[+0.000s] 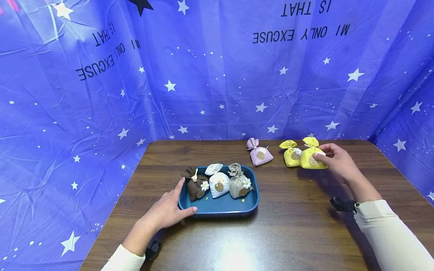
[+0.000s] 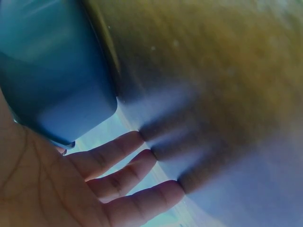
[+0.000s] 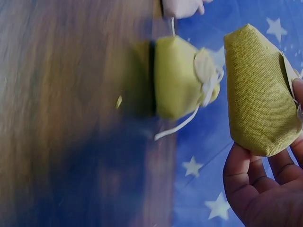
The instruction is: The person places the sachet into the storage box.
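My right hand (image 1: 340, 163) pinches a yellow drawstring sachet (image 1: 309, 160) with a round tag, the thumb across its front. In the right wrist view this sachet (image 3: 260, 90) is held off the table. A second yellow sachet (image 1: 291, 155) with a white flower stands just left of it. My left hand (image 1: 166, 209) rests against the left end of a blue tray (image 1: 217, 207), thumb on the front rim. Its other fingers lie fairly straight outside the tray (image 2: 57, 71), tips at the tabletop. Inside the tray are a brown sachet (image 1: 196, 190), a white sachet (image 1: 218, 184) and a grey-beige sachet (image 1: 237, 186).
A pink sachet (image 1: 261, 155) lies near the table's back edge, left of the yellow ones. The brown wooden table (image 1: 288, 226) meets a blue star-print curtain (image 1: 217, 75) at the back. Small yellow bits lie on the tray floor.
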Action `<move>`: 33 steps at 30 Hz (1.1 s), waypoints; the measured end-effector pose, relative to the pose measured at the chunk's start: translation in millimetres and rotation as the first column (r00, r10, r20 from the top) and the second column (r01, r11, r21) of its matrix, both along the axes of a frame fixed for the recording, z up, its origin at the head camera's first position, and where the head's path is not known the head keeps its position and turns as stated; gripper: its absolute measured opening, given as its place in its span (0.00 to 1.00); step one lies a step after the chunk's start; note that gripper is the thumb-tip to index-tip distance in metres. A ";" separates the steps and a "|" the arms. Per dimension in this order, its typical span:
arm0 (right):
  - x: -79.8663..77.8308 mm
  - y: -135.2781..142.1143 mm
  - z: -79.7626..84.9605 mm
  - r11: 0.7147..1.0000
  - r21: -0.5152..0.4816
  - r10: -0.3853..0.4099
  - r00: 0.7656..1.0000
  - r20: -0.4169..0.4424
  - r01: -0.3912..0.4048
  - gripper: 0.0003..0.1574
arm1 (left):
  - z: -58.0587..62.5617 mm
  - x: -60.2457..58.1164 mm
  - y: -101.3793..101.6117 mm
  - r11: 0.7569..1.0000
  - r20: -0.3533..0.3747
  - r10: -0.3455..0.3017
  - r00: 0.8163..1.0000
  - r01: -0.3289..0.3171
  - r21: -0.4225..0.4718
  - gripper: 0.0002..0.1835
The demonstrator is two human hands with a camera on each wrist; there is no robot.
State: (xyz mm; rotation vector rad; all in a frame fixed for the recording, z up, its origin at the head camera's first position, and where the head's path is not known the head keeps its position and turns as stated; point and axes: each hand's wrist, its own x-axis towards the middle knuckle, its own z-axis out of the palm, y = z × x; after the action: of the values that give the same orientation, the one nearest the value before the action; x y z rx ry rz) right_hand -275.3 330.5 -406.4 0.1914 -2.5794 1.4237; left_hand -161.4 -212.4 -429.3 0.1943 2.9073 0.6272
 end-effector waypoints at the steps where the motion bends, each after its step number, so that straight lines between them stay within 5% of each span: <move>1: 0.7 -2.8 1.3 1.000 0.021 0.002 1.000 -0.010 -0.002 0.24 | -0.1 -0.1 -0.1 1.000 0.001 0.000 1.000 0.000 -0.001 0.61; 18: 13.3 -54.7 18.6 0.996 0.045 0.086 0.992 -0.088 -0.082 0.19 | -2.0 -0.3 -0.7 1.000 0.001 0.000 1.000 0.000 0.000 0.60; 33: 15.3 -102.0 22.7 0.982 -0.050 0.177 0.982 -0.063 -0.180 0.19 | -1.6 -0.8 -0.8 1.000 -0.003 0.000 1.000 0.000 0.002 0.61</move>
State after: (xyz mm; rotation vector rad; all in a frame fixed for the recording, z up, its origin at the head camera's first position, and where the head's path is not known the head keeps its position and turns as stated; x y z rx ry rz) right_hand -260.0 228.5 -383.7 0.4600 -2.5268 1.5226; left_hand -162.3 -213.2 -431.0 0.1958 2.9092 0.6299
